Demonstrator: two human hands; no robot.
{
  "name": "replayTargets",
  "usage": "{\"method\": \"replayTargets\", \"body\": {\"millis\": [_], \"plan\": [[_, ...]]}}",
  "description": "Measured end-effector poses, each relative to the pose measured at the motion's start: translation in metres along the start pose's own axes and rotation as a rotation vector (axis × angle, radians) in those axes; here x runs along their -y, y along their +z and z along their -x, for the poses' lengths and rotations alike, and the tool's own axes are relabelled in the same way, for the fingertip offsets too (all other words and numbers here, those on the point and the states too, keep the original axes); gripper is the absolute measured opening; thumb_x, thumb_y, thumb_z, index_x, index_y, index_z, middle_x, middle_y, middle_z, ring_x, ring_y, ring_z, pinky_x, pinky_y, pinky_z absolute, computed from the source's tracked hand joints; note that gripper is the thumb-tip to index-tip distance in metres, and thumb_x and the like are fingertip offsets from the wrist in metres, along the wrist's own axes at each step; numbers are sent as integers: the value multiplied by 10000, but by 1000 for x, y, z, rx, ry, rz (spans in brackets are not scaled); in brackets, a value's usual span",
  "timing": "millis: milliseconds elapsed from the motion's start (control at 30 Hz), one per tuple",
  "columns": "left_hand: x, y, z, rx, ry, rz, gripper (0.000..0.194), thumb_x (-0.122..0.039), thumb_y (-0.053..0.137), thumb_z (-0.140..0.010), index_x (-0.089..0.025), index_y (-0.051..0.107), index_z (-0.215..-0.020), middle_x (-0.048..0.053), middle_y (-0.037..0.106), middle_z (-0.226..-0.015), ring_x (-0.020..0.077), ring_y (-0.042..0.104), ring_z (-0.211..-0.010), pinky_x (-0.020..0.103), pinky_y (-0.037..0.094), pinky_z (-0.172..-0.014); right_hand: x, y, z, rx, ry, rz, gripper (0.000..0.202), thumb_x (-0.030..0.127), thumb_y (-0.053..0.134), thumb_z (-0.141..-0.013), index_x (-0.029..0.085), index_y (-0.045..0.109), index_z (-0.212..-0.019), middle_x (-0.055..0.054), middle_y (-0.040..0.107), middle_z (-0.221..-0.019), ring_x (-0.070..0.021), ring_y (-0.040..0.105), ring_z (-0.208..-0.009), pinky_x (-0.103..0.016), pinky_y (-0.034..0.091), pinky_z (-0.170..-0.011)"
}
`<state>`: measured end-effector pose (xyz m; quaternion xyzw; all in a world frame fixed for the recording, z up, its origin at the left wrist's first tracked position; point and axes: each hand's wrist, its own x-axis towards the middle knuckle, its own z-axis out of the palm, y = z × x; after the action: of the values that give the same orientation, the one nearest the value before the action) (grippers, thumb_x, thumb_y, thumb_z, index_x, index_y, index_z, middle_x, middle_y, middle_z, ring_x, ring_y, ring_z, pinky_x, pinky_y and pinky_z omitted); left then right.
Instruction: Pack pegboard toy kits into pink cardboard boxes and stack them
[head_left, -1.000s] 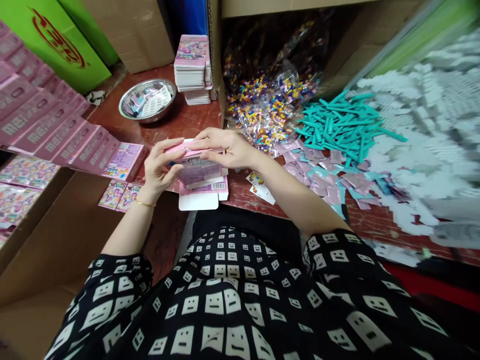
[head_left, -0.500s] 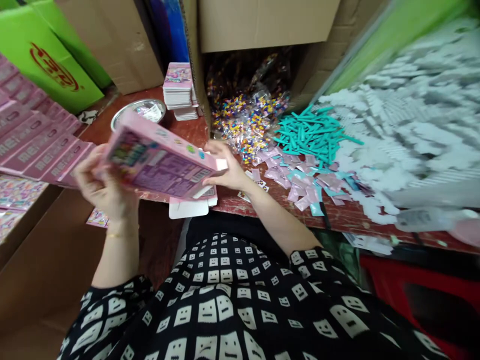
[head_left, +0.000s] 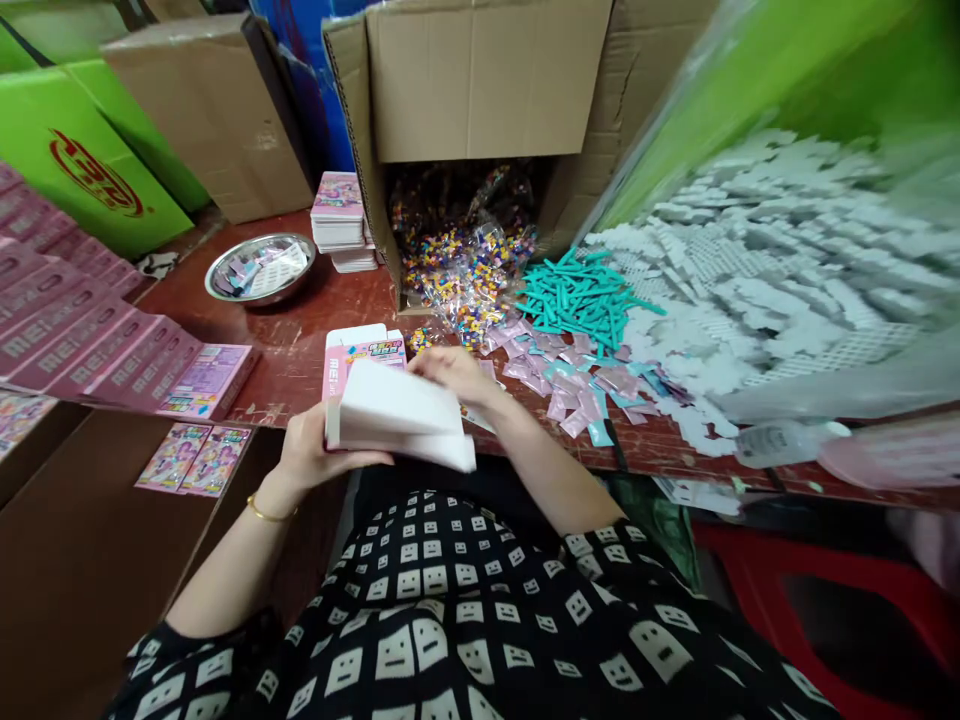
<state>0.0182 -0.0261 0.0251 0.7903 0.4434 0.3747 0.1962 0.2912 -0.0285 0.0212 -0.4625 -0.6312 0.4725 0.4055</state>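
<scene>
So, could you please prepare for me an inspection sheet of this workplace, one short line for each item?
Surface: red tabletop, scratched.
Job's things: white box in hand, blurred by motion; pink carton lying just beyond it.
Clutter: teal pieces, sachets and white parts heaped at right; metal bowl with small things at left.
Grips: left grip closed on the white box; right grip near its far edge, contact unclear.
Cables: nothing seen.
Surroundings: cardboard box with colourful pieces ahead; rows of pink boxes at left.
</scene>
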Motion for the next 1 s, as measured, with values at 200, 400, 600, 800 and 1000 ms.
{"method": "replayTargets", "body": {"millis": [200, 400, 600, 800, 1000], "plan": [[4, 2, -3, 18, -356, 206, 636, -543, 909, -510, -182, 623, -950, 89, 778, -925, 292, 760, -841, 415, 660, -772, -99, -63, 11, -344, 290, 699, 323, 125, 594, -883, 92, 711, -1183, -209, 514, -1497, -282, 479, -1420, -401, 364, -1199], [2, 9, 3, 159, -383, 221, 654, -498, 923, -516, -177, 646, -1015, 99, 784, -992, 300, 760, -899, 441, 649, -836, -111, -65, 14, -360, 349, 781, 507, 40, 484, -883, 122, 601, -1370, -188, 586, -1432, -287, 588, -1307, -415, 449, -1125], [-6, 11, 6, 176, -333, 194, 669, -517, 908, -546, -190, 649, -1069, 77, 784, -989, 283, 758, -895, 433, 641, -860, -84, -81, -1, -496, 317, 739, 472, 58, 445, -900, 100, 610, -1341, -208, 658, -1314, -276, 642, -1222, -408, 483, -1072], [-23, 17, -3, 198, -273, 185, 685, -534, 916, -514, -192, 667, -1052, 70, 778, -989, 283, 746, -908, 432, 621, -893, 10, -23, -1, -255, -301, 138, 231, 353, 703, -848, 180, 760, -989, -83, 752, -1015, -184, 717, -906, -354, 581, -867], [12, 2, -29, 74, -415, 138, 712, -599, 852, -595, -163, 641, -1118, 136, 752, -1110, 302, 732, -985, 436, 602, -904, -3, -41, -21, -387, -127, 116, 309, 383, 622, -910, 151, 709, -1095, -121, 728, -1138, -201, 703, -1008, -409, 553, -938]]}}
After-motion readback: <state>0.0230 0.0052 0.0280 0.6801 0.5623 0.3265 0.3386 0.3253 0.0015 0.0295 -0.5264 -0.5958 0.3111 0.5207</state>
